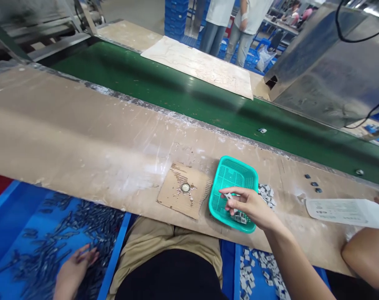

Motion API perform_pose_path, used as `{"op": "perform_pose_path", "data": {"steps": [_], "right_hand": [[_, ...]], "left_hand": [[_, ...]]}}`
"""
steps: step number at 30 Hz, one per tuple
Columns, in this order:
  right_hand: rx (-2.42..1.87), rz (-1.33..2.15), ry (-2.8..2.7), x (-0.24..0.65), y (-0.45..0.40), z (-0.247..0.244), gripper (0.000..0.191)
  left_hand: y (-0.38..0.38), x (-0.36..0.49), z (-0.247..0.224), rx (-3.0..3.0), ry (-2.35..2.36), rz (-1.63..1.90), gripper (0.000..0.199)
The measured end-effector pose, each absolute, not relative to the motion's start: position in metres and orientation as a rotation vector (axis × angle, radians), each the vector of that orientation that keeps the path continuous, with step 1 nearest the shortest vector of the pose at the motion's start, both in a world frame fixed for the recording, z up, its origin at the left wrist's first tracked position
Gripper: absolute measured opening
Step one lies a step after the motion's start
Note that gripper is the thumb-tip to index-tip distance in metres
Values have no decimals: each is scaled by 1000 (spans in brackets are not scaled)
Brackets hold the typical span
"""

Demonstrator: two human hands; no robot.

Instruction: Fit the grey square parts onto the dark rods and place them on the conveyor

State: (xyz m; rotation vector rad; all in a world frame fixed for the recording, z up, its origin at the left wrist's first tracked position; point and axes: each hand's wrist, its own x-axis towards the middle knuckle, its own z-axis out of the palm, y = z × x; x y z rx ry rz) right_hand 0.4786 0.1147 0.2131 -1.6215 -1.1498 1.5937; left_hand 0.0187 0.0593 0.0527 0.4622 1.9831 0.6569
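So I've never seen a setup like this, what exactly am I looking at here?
There's no robot: this is one picture from a camera on a person's head, looking forward and down at their bare hands. The right hand holds a small pale piece in its fingers over a teal basket with similar pieces inside. The left hand is at the dark parts in a blue bin; whether it grips one is unclear. On the brown worktop also lies a cardboard square, with a green strip, apparently a conveyor belt, beyond. The arm at the right edge is another person's.
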Motion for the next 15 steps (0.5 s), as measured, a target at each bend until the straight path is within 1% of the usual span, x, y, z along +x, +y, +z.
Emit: {"op": "perform_pose_path", "data": {"steps": [2,4,7,10,13,15], "right_hand": [[-1546,1647,-1175,472,123,215,40],[-1546,1602,-1233,461,133,214,40],[-1672,1283,-1523,440,146,209,33],[-1702,936,-1830,419,156,200,26],[-1642,811,-2018,404,162,190,18],[-1585,775,-2104,398,165,182,18]], "left_hand": [[62,25,69,253,1875,815,20],[68,34,87,90,1776,958,17],[80,54,111,-69,1645,1102,13],[87,80,131,-50,1538,1140,14],[89,106,145,63,1390,1093,10],[90,122,152,164,1256,1043,15]]}}
